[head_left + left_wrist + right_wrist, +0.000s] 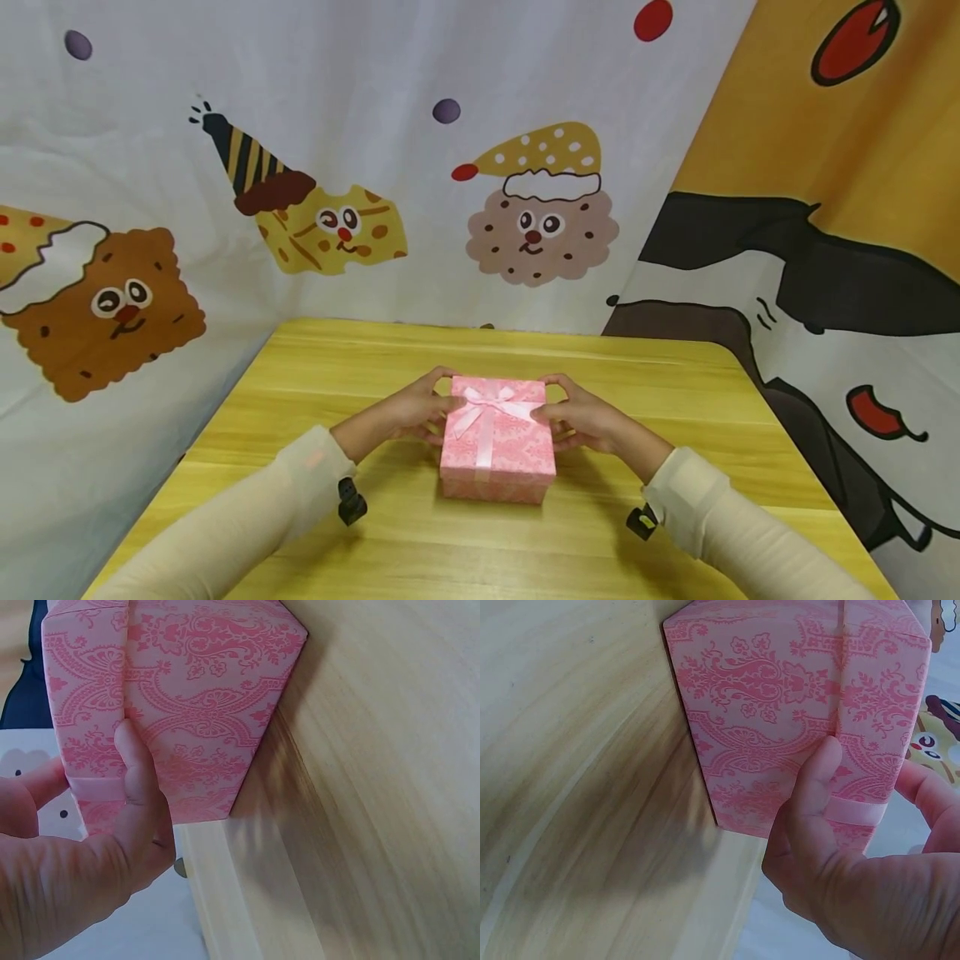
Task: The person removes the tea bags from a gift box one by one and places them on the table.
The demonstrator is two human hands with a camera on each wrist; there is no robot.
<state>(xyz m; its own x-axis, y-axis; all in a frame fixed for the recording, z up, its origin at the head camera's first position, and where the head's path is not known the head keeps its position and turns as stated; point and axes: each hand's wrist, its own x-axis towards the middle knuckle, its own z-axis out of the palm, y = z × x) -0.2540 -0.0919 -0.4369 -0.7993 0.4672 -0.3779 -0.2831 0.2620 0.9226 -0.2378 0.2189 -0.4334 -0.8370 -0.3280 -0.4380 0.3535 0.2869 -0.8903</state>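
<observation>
A pink patterned gift box [517,454] with a lid stands on the wooden table. A pale pink ribbon is tied in a bow [491,402] on top. My left hand [420,406] holds the lid from the left side, and my right hand [588,417] holds it from the right. In the left wrist view one fingertip [131,742] lies at the lid's lower edge, with another digit at the top side. The right wrist view shows a fingertip [825,754] at the same edge opposite. Lid and base sit together; the inside is hidden.
The yellow wood-grain table [390,542] extends around the box. Behind it hangs a cloth [420,308] printed with cartoon biscuits and cheese. A small black device [351,502] is strapped at the left wrist, another [641,522] at the right.
</observation>
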